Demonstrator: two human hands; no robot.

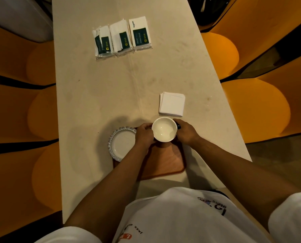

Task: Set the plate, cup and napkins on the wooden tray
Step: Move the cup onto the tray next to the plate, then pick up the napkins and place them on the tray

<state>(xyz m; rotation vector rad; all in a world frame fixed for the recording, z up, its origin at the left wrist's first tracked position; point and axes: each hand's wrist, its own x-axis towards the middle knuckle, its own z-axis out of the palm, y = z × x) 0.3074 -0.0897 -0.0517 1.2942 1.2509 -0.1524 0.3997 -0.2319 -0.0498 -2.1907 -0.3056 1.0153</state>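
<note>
Cup [164, 129]: over far end of wooden tray [165, 160], contact not discernible. Left hand [145, 135] and right hand [186, 132] closed on its 2 sides. Plate [122, 143]: on tray's left edge, overhanging. Napkins [171, 103]: on table [111, 88], far right of tray. 3 packets [122, 38]: far end.

The cup [164, 129] shows a glossy white inside, ceramic by the look of it. The plate [122, 144] is smooth and white with a printed scalloped rim, possibly paper. Under them the tray [165, 161] is warm reddish wood, satin-smooth. The napkins [171, 104] are matt white folded paper. The table [111, 88] looks matt, pale and smudged. Three packs [122, 38] glint in clear plastic wrap.
</note>
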